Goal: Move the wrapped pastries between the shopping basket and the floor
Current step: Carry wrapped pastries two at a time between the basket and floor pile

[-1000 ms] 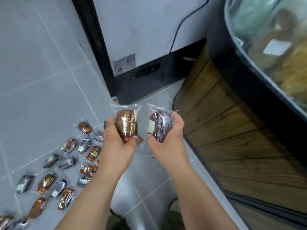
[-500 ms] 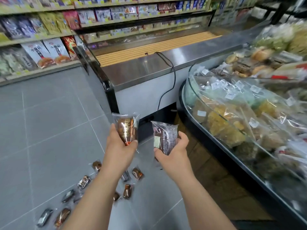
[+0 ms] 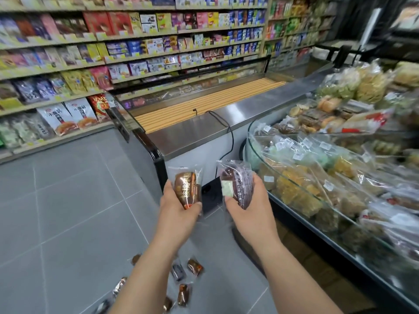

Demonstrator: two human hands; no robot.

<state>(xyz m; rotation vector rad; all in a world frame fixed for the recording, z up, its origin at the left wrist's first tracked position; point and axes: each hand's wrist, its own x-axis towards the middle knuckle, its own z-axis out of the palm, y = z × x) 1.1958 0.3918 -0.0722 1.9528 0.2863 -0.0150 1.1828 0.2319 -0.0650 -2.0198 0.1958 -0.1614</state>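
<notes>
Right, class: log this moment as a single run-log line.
left hand: holds brown wrapped pastry | right hand: holds purple wrapped pastry | floor: loose pastries | basket: not in view

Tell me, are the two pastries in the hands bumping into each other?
Apart. The head view shows the brown wrapped pastry in the left hand and the purple wrapped pastry in the right hand, with dark cabinet showing between them.

Long store shelves [image 3: 145, 53] full of bright snack boxes and bags line the back wall. In front of them stands a chest freezer [image 3: 204, 123] with a shiny steel top and a black cord [image 3: 229, 132] hanging down its white side. On the right, a curved glass case [image 3: 317, 189] holds bagged breads.
</notes>
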